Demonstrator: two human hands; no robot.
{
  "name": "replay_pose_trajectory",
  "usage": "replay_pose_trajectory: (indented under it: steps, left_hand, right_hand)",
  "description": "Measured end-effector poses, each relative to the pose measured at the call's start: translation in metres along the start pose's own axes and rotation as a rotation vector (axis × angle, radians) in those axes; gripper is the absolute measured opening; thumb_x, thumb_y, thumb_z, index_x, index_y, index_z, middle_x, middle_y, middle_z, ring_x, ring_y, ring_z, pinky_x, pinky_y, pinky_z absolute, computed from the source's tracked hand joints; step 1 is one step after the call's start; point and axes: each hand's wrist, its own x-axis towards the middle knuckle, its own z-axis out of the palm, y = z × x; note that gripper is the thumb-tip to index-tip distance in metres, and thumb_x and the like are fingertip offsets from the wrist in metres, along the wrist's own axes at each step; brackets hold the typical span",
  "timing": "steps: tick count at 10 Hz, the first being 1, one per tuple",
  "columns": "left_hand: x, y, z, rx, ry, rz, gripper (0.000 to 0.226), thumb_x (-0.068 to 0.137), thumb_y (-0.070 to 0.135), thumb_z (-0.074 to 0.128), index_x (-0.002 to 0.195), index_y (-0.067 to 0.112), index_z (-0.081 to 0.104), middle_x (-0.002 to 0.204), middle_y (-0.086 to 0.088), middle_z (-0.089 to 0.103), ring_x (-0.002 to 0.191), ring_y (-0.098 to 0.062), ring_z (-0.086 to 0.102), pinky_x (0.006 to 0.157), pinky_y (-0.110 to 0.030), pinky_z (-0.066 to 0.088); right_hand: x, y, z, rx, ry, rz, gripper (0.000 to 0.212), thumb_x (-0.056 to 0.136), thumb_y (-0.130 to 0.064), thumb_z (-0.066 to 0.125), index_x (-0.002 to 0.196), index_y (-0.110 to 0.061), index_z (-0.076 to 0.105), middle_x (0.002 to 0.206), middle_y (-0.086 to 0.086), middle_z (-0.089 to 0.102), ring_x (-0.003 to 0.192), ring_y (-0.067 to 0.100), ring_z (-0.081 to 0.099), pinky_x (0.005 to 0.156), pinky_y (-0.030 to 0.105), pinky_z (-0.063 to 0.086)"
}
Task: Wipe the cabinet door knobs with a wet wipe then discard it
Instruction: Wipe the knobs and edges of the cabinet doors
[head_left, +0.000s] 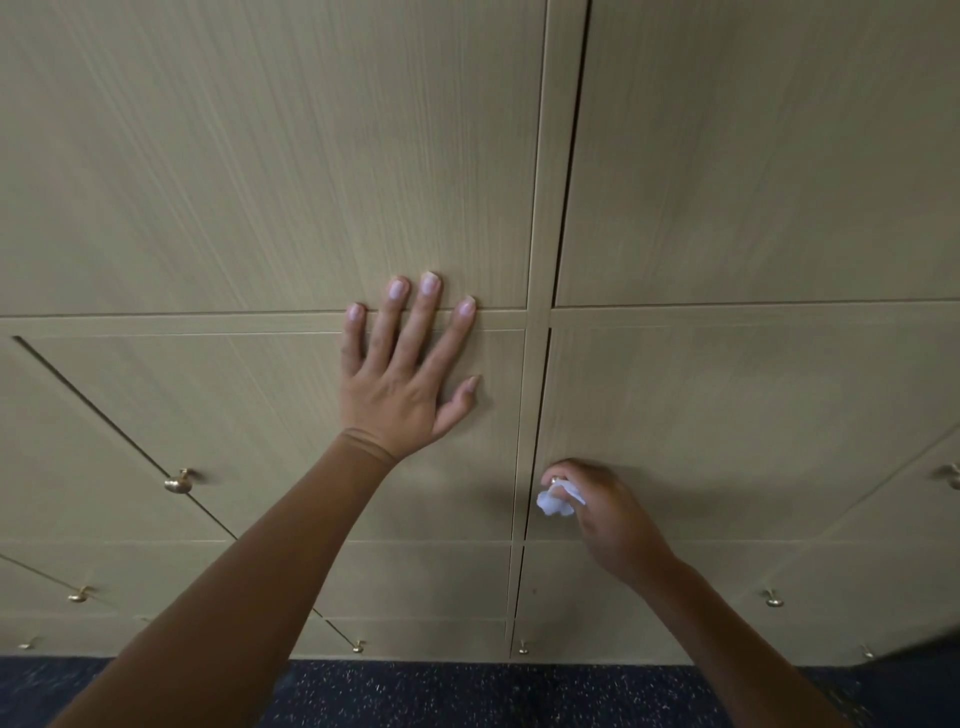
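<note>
Head view, cabinet front of pale wood-grain doors, seen from close above a dark speckled carpet. Left hand: fingers straight and spread, palm flat against the door panel left of the vertical seam, holding nothing; judged a brace, steadying the body and keeping that door pressed to while the other hand works. Right hand: fingers curled round a bunched white wet wipe, pressed against the left edge of the neighbouring door, just right of the seam. A glint of metal shows at the wipe's top, probably the knob being rubbed; the knob itself is mostly hidden. Wadding the wipe likely lets it wrap the knob all round. Other brass knobs: one at left, uncovered, smaller ones lower down. Whether those are already wiped cannot be told. No bin in sight.
</note>
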Motion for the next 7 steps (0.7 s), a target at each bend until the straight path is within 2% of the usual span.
replay_pose_trajectory:
  steps: [1,3,4,5,6,7]
  left_hand:
    - [-0.0001,0.0000,-0.0006,0.000,-0.015,0.001,0.083,0.094,0.059,0.045,0.163,0.025,0.015,0.172,-0.006,-0.004,0.159,-0.026,-0.004,0.126,-0.049,0.000]
    - [0.0008,0.0001,-0.0003,-0.003,-0.009,0.002,0.081,0.094,0.058,0.044,0.163,0.025,0.017,0.172,-0.006,-0.003,0.159,-0.026,-0.002,0.126,-0.049,0.002]
    - [0.0009,0.0003,-0.0002,-0.002,-0.004,0.004,0.081,0.094,0.058,0.044,0.163,0.024,0.018,0.172,-0.007,-0.002,0.159,-0.026,-0.001,0.126,-0.049,0.002]
    - [0.0002,-0.0005,0.0004,0.002,-0.001,0.008,0.082,0.093,0.059,0.044,0.163,0.024,0.018,0.172,-0.007,-0.001,0.159,-0.027,-0.001,0.125,-0.049,0.003]
    - [0.0001,-0.0004,0.0004,0.001,-0.002,0.009,0.082,0.093,0.059,0.044,0.163,0.024,0.018,0.172,-0.007,-0.001,0.159,-0.027,-0.001,0.125,-0.050,0.004]
    - [0.0004,-0.0001,0.0004,0.003,0.001,0.010,0.082,0.093,0.059,0.044,0.163,0.024,0.018,0.172,-0.007,-0.001,0.159,-0.027,0.000,0.125,-0.050,0.004]
  right_hand:
    - [-0.0001,0.0042,-0.0034,-0.005,-0.035,-0.016,0.029,0.082,-0.005,0.040,0.096,-0.019,0.061,0.076,-0.009,0.068,0.075,0.008,0.064,0.071,0.024,0.051]
    - [0.0005,0.0017,-0.0021,0.042,-0.007,0.035,0.012,0.087,-0.032,0.052,0.092,-0.024,0.060,0.072,-0.006,0.071,0.074,0.006,0.068,0.067,0.021,0.049]
    - [0.0037,0.0002,-0.0002,0.001,0.008,0.024,0.007,0.089,-0.012,0.065,0.084,-0.016,0.063,0.067,-0.003,0.066,0.068,-0.002,0.060,0.059,0.008,0.039]
    - [0.0042,0.0007,0.0021,-0.034,0.042,0.029,0.013,0.092,-0.007,0.065,0.080,-0.012,0.065,0.071,-0.005,0.065,0.070,-0.002,0.056,0.060,0.007,0.036]
    - [0.0035,0.0044,0.0037,-0.087,0.058,-0.019,0.020,0.088,0.006,0.058,0.088,-0.013,0.067,0.081,-0.004,0.069,0.078,0.002,0.058,0.070,0.016,0.046]
    - [0.0005,0.0046,-0.0009,-0.073,0.031,-0.049,0.029,0.079,0.006,0.051,0.094,-0.014,0.066,0.087,-0.007,0.069,0.081,0.003,0.060,0.075,0.020,0.049]
